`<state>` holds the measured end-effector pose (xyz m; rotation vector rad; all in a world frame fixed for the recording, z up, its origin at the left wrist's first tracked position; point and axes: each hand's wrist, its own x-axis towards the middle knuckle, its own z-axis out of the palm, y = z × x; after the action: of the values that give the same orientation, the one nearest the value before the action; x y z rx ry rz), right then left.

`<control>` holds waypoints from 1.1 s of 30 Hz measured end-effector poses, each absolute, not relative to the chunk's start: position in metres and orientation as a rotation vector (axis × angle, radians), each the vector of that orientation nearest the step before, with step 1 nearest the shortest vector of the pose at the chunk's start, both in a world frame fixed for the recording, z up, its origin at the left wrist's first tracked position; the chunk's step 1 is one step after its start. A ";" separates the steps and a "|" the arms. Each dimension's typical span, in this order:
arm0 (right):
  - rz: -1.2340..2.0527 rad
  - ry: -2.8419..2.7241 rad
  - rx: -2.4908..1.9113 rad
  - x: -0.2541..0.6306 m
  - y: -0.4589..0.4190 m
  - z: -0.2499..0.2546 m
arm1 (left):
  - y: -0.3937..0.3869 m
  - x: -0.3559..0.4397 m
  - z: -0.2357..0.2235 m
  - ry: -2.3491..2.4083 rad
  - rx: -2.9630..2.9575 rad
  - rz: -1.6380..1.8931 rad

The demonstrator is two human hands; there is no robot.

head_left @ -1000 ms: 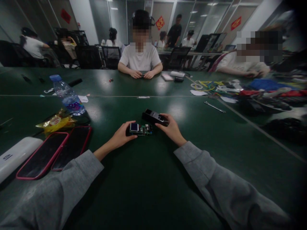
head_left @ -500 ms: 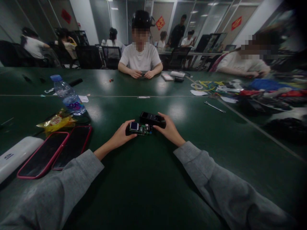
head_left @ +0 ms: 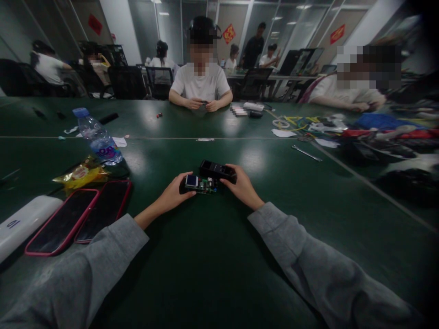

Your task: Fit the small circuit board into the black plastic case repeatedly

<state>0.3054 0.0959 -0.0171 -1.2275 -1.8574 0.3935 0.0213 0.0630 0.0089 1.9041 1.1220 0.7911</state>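
My left hand (head_left: 177, 191) is closed on the left end of a green circuit board (head_left: 205, 185) that carries a small screen. Thumb and fingers grip it from the near and far sides. Just behind the board lies a black plastic casing (head_left: 216, 169) with a window-like cutout at its left. My right hand (head_left: 239, 182) pinches the casing's right end, the thumb close to the board's right end. Board and casing are side by side; whether they touch is hard to make out.
Two red-edged phones (head_left: 63, 221), a white power bank (head_left: 24, 224), a yellow wrapper (head_left: 80, 173) and a plastic bottle (head_left: 98, 137) lie or stand left on the green table (head_left: 206, 274). A wrench (head_left: 307, 153) and tangled cables (head_left: 302, 122) are at the right. A person (head_left: 200, 82) sits opposite.
My hands, the board and the casing stay almost in place. Across the table, the seated person's hands have shifted slightly around a small dark object.
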 end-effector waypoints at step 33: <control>0.648 -2.101 -0.990 0.280 0.062 0.011 | 0.065 0.021 0.001 1.131 1.944 0.884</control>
<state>0.2796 0.0622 0.0105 -0.9902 -2.1014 0.6484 0.0205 0.0646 0.0011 1.9445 1.1314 0.8838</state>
